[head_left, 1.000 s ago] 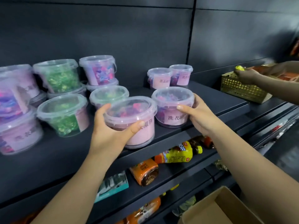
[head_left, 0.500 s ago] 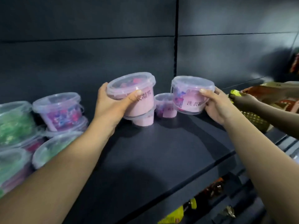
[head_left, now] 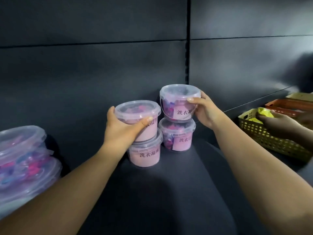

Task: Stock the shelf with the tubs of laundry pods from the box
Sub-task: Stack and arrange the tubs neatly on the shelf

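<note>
At the shelf's (head_left: 169, 192) left edge, blurred stacked tubs (head_left: 25, 160) are already stocked. Further back, the left hand (head_left: 122, 131) grips a pink tub (head_left: 138, 116) on a lower pink tub (head_left: 145, 153). Just beside it, the right hand (head_left: 205, 111) grips a purple tub (head_left: 179, 102) on a bottom tub (head_left: 177, 134), apparently seated. The box is out of view, so I cannot tell how many remain.
</note>
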A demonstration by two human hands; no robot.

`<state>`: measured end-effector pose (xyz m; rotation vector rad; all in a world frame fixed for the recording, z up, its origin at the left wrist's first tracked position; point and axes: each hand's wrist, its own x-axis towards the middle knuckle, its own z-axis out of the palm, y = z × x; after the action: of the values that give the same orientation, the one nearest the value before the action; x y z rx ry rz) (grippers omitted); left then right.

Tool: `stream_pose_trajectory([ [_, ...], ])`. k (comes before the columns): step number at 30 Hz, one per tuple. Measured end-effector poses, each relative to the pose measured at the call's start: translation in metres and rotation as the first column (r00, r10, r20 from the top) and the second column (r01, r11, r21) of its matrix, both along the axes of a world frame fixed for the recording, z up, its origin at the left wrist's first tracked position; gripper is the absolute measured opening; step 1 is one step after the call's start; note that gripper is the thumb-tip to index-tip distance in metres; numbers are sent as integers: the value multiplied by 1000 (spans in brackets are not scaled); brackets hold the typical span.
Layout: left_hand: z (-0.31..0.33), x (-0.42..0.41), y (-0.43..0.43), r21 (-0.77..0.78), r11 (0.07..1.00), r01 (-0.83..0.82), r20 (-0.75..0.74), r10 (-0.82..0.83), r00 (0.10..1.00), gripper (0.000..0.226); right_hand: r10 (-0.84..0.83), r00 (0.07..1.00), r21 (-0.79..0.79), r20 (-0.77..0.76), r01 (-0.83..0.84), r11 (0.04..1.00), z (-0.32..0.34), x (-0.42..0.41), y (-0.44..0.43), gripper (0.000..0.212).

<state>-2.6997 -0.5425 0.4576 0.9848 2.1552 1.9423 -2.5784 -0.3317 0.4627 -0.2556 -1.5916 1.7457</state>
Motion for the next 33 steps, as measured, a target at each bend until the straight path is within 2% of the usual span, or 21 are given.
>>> stream_pose_trajectory([
  [4,-7,-8,7,20,999,-36,55,35,998,120,78,997,-2,14,-78,997,-19,-5,10,89],
  [8,-18,-5,10,63,997,-38,137,29,990,140,109,993,104,43,-113,988,-21,-11,6,76],
  [10,-25,0,11,76,996,-56,165,43,985,134,121,992,103,32,-124,987,-22,-10,5,57],
  [13,-38,5,11,36,996,-79,139,74,988,115,134,990,102,36,-137,985,-23,-10,6,40],
  [15,-42,6,9,18,995,-94,148,91,985,105,145,988,84,44,-148,985,-23,-10,6,41],
  [18,-46,3,6,40,995,-92,149,85,985,85,137,990,46,38,-139,989,-22,-13,5,55],
  [21,-47,2,6,59,995,-84,150,74,986,75,132,990,54,37,-134,989,-23,-14,3,47],
  [24,-49,1,8,66,994,-91,158,80,984,71,128,991,59,43,-130,990,-24,-14,3,51],
  [31,-46,7,4,20,994,-104,142,101,985,67,33,995,93,94,-42,995,-27,-5,-13,25],
  [33,-40,15,-3,37,994,-107,128,101,987,60,-42,995,124,91,31,992,-26,2,-24,27],
])
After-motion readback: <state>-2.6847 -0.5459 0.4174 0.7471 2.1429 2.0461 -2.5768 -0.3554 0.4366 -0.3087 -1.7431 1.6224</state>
